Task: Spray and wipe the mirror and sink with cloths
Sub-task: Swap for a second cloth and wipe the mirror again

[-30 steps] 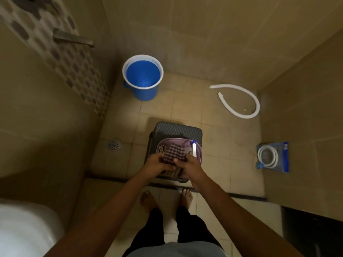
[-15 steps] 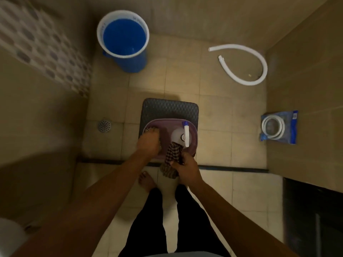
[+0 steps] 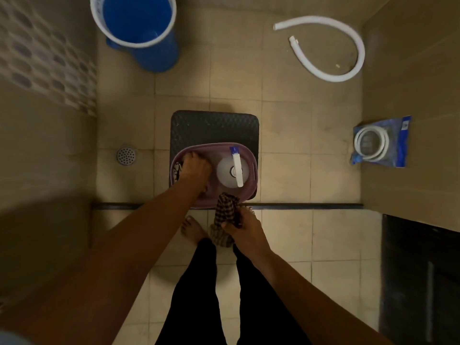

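A purple basket [image 3: 251, 179] sits on a dark plastic stool [image 3: 214, 128]. In it stands a clear spray bottle [image 3: 230, 171] with a white and blue trigger head. My left hand [image 3: 195, 170] reaches into the basket's left side, fingers curled down over a patterned cloth [image 3: 177, 169] that is mostly hidden; whether it holds that cloth I cannot tell. My right hand [image 3: 245, 226] grips a dark checked cloth [image 3: 227, 211], lifted out over the basket's near rim and hanging down in front of my legs. Mirror and sink are out of view.
A blue bucket [image 3: 139, 28] stands on the tiled floor at the back left. A white hose [image 3: 346, 70] lies at the back right, a packaged coiled hose [image 3: 380, 145] by the right wall. A floor drain [image 3: 126, 155] is left of the stool. A dark threshold strip [image 3: 311, 206] crosses the floor.
The checked cloth came out of the basket toward me in my right hand. My left hand let go of it and went into the basket's left side. My head tilted further down.
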### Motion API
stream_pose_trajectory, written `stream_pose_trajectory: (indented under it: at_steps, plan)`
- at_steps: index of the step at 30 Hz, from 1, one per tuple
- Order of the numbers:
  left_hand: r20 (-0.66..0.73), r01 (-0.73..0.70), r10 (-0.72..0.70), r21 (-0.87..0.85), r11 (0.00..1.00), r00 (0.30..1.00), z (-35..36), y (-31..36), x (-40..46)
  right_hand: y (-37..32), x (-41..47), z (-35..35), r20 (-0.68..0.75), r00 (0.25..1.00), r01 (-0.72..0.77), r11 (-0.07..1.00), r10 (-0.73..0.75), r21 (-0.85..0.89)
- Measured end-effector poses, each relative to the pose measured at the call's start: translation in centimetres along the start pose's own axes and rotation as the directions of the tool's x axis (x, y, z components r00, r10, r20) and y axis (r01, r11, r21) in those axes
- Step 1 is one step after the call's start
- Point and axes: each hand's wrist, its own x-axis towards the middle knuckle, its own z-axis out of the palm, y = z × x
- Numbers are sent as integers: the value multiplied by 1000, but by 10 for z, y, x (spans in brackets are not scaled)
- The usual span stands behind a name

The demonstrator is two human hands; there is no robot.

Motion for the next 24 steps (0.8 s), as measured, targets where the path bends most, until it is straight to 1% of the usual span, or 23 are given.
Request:
stream_pose_trajectory:
  at_steps: [6,8,11,14,16,18,21,23,24]
  plan:
    - [3,43,-43,26,999,999,-3,4,0,7,6,0,-22,1000,13,1000,-13,-25]
    - [12,53,-53,34,998,999,-5,5,0,10,8,1,-10,1000,7,1000,-7,-23]
    - [25,62,-62,38,997,998,-6,5,3,-3,0,-7,-6,1000,22,1000,-22,6]
    - [-37,39,-38,25,999,999,-2,5,4,-16,-10,-15,-20,999,32,998,-30,61]
    - [-73,-5,4,-6,1000,997,-3,3,-2,-21,-16,-16,-22,999,41,996,-39,84]
    - [-102,-56,48,-85,995,994,-5,0,-10,-26,-21,-19,-32,998,58,995,-55,84]
    - [-187,-101,51,-265,959,981,-13,-11,-33,-40,-34,-24,9,998,57,983,-59,175]
    - [-263,-144,39,-393,908,964,-18,-22,-54,-46,-38,-27,-2,996,90,978,-91,188]
    - [-314,-162,8,-466,870,949,-19,-27,-66,-51,-39,-27,-14,994,107,976,-107,191]
